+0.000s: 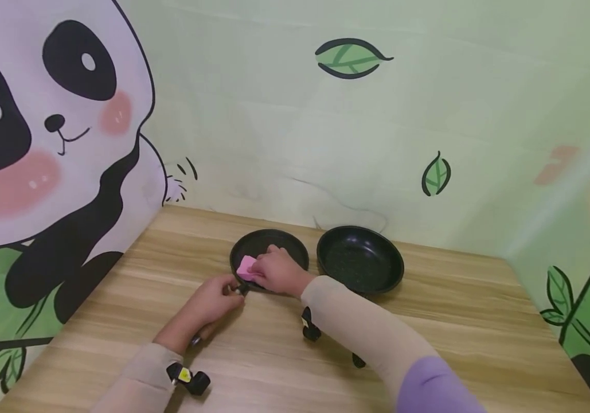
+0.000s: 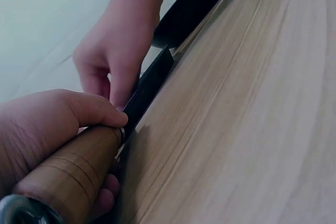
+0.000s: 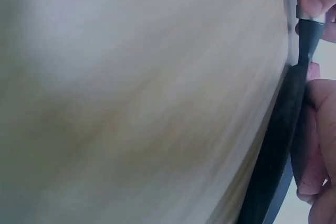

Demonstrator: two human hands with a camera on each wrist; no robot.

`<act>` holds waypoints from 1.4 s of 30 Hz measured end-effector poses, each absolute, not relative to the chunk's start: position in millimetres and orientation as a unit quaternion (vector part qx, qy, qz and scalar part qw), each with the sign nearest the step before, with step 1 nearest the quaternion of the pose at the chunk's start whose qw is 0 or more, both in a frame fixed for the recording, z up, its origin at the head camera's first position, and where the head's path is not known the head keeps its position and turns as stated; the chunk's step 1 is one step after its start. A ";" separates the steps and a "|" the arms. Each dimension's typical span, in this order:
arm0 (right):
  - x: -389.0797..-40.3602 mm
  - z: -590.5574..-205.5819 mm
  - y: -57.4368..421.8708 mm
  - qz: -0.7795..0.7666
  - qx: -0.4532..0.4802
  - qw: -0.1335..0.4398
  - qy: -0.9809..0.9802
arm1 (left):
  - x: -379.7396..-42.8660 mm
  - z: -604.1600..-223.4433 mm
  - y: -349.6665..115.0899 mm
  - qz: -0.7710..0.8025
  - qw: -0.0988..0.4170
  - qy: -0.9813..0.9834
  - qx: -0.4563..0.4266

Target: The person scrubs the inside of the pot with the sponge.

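Note:
A shallow black frying pan [image 1: 274, 244] lies on the wooden table. My left hand [image 1: 217, 301] grips its wooden handle [image 2: 73, 171], with the thumb along the top near the metal collar. Inside that pan my right hand [image 1: 280, 271] holds a pink sponge [image 1: 246, 268] against the left part of the cooking surface. In the right wrist view, the pan's dark side [image 3: 273, 145] hides part of the fingers, and only a sliver of pink shows beside them.
A deeper black frying pan [image 1: 360, 258] stands just right of the shallow one, its handle mostly behind my right forearm. The wooden table [image 1: 460, 321] meets a wall [image 1: 253, 115] painted with a panda and leaves close behind both pans.

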State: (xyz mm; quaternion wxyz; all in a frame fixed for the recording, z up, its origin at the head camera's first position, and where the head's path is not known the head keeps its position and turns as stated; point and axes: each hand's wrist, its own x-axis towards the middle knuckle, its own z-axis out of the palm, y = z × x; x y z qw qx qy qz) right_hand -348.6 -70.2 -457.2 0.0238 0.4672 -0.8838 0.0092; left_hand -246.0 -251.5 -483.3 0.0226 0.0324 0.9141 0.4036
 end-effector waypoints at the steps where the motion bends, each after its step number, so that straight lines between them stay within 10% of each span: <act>1: -347.4 -456.4 -68.4 0.008 0.477 0.020 -0.878 | -245.3 -483.2 -252.5 0.402 0.021 0.915 0.030; 42: -410.7 -454.6 -83.1 0.023 0.309 0.039 -0.950 | -242.6 -484.4 -253.6 0.413 0.004 0.910 0.036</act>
